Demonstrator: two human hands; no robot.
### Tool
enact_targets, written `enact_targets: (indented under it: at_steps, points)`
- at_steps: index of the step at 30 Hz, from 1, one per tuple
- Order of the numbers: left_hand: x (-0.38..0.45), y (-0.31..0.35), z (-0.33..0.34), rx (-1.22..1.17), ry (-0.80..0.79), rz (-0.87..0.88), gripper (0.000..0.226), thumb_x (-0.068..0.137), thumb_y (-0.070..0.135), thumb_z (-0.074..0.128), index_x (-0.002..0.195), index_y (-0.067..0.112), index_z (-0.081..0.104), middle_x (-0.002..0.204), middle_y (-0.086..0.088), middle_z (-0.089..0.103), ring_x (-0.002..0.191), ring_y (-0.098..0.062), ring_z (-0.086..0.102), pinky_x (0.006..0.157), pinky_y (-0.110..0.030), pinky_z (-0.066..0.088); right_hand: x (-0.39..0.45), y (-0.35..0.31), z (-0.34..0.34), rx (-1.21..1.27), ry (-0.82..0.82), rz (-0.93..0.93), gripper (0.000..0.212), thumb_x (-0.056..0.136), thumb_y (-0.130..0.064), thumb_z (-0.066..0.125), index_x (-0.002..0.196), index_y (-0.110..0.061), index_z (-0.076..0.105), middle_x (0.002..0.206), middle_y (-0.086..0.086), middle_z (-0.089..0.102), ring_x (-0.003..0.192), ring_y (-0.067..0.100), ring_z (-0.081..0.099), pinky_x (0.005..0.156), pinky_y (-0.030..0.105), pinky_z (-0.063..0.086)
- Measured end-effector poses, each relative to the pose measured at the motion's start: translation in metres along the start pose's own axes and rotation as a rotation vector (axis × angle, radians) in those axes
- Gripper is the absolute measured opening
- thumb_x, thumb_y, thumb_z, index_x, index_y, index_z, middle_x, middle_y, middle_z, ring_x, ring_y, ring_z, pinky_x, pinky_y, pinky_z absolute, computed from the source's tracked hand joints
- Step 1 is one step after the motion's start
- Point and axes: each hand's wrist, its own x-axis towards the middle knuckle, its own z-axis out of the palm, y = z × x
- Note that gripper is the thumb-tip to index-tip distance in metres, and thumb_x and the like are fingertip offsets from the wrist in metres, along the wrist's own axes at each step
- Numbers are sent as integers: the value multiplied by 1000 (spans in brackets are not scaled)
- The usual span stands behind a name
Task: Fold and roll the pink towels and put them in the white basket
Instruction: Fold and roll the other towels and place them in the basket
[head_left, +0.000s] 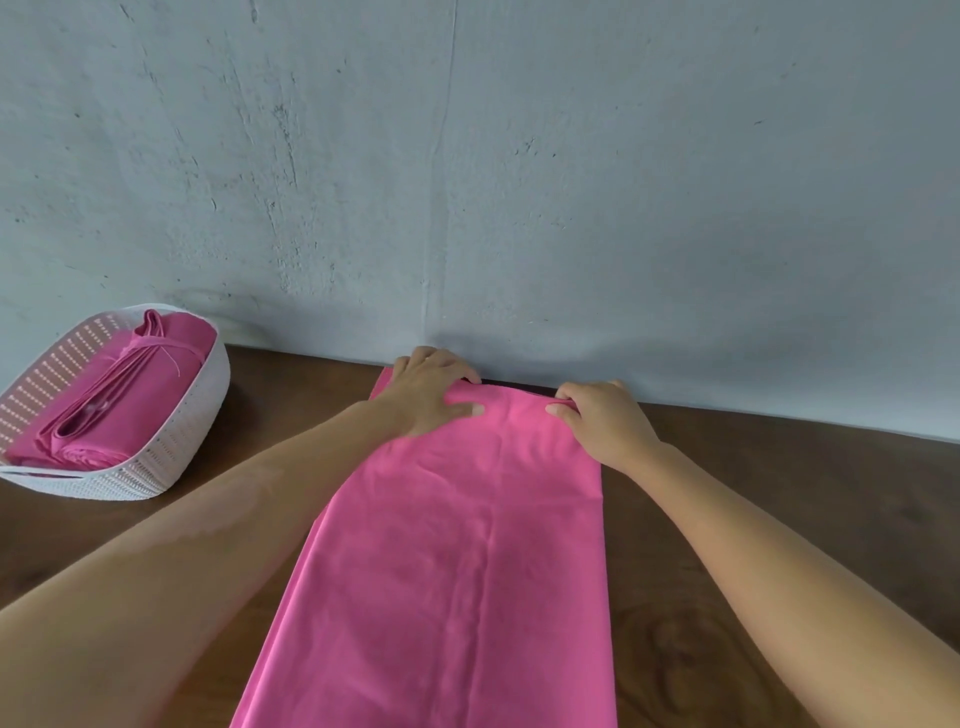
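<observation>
So both hands sit at the far end of the long folded pink cloth towel; right hand pinches the far hem, fingers curled round a small turned-up lip — likely starting the roll; left hand lies on the cloth near the far-left corner, fingers bent over the edge, probably pinning it. Far hem nearly meets the grey plaster wall, so rolling room lies toward the person along the brown wooden table; white perforated plastic basket, far left, well apart, already holds rolled pink towels.
</observation>
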Motion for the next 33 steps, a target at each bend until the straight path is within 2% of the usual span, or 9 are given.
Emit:
enact_targets:
  at_steps: [3,8,12,16,19,22,27,30,33]
  points:
    - [9,-3,1,25,-3,-34,40,92,61,59,120,33,61,134,8,51,135,-22,31,108,-41,24,-2,3,-2,27,33,-20,27,104,-39,54,92,-17,66,76,-3,65,75,21,58,89,38,41]
    - [12,-15,-10,168,-60,-107,45,90,71,52,101,28,59,104,7,55,117,-22,37,101,-41,27,-8,10,-4,-21,37,-12,28,102,-42,56,90,-18,65,84,0,57,85,23,52,76,34,38]
    - [9,-35,-15,218,-62,-172,51,90,71,53,106,23,65,115,3,57,122,-25,37,101,-42,28,-8,12,-7,-117,23,-48,29,104,-41,52,93,-17,65,91,-4,62,95,17,49,88,32,40]
    - [2,-53,-13,127,41,-277,34,90,55,67,90,21,63,122,-4,53,122,-30,41,101,-44,35,-9,15,-7,-203,-9,-65,33,105,-45,47,98,-18,66,100,-5,65,103,16,49,98,34,40]
    - [-1,-64,-8,22,81,-335,32,87,48,74,83,21,58,116,-8,51,113,-30,45,101,-45,41,-12,19,-5,-256,-50,-55,41,104,-48,45,111,-16,70,116,-3,57,117,18,44,103,35,38]
    - [1,-71,-6,-29,114,-386,36,84,47,78,80,20,55,105,-10,57,108,-32,52,96,-42,42,-17,21,-6,-256,-93,-12,41,104,-50,46,113,-17,69,125,-3,54,125,19,41,104,37,38]
    - [1,-66,-16,-122,124,-482,29,88,29,79,90,6,62,98,-11,64,97,-30,61,84,-38,47,-29,16,-8,-184,-94,94,34,105,-46,48,101,-17,66,98,-3,66,99,18,59,82,34,47]
    - [0,-67,-19,-181,99,-488,26,88,23,79,94,3,65,100,-13,67,96,-30,63,82,-37,50,-37,12,-6,-139,-39,120,28,104,-41,51,98,-19,67,94,-4,66,94,16,61,77,33,50]
    - [-2,-69,-20,-229,101,-475,23,87,20,80,94,2,67,97,-10,65,92,-28,62,80,-36,50,-44,8,-6,-69,12,165,18,102,-33,57,99,-20,69,95,-5,65,93,17,58,70,32,43]
